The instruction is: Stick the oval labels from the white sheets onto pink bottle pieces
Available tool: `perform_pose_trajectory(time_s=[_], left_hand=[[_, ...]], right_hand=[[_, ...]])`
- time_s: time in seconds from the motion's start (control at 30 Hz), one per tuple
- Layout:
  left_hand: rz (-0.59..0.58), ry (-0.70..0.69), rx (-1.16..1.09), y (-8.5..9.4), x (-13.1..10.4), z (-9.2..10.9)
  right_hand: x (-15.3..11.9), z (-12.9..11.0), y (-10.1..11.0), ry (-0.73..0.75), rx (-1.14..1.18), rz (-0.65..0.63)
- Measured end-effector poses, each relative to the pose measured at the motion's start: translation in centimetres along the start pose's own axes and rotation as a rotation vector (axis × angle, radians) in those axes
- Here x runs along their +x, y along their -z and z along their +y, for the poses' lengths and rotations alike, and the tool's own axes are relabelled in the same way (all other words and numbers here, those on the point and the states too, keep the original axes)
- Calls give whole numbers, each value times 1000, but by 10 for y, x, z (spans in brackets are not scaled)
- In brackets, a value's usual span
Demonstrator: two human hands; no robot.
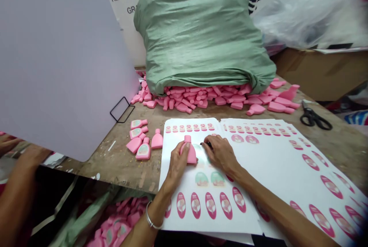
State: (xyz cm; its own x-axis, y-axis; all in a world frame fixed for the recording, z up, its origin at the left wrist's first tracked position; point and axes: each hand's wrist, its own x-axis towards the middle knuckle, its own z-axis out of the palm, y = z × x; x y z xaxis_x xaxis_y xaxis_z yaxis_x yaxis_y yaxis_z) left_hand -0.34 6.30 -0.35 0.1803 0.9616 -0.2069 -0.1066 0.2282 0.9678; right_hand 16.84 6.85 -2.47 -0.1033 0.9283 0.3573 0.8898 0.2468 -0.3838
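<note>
My left hand (177,163) grips a small pink bottle (191,156), cap end up, above the left sticker sheet (179,180). The bottle face toward me looks plain pink. My right hand (221,152) is closed just to the right, over the same sheet. From its fingers a small black tool (209,145) pokes out; most of it is hidden, so its kind is unclear. Green-and-cream stickers (201,179) and a row of pink oval stickers (211,205) are printed below my hands. Left of the sheet lie several pink bottles (143,150), some bearing labels.
A big green sack (201,36) stands behind a heap of pink bottles (184,97). Black-handled scissors (314,118) lie at right, beyond another sticker sheet (276,162). A white panel (66,59) blocks the left, with another person's arm (21,185) below it. More bottles (117,224) fill a bag below.
</note>
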Motion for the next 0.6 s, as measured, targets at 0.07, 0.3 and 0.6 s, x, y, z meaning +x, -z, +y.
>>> perform_pose_trajectory(time_s=[0.07, 0.3, 0.6], left_hand=[[-12, -16, 37, 1, 3, -5], [-19, -55, 83, 4, 7, -12], [-2, -4, 43, 1, 2, -4]], right_hand=[[0, 1, -1, 18, 7, -4], [3, 1, -4, -10, 25, -17], [1, -1, -2, 38, 1, 16]])
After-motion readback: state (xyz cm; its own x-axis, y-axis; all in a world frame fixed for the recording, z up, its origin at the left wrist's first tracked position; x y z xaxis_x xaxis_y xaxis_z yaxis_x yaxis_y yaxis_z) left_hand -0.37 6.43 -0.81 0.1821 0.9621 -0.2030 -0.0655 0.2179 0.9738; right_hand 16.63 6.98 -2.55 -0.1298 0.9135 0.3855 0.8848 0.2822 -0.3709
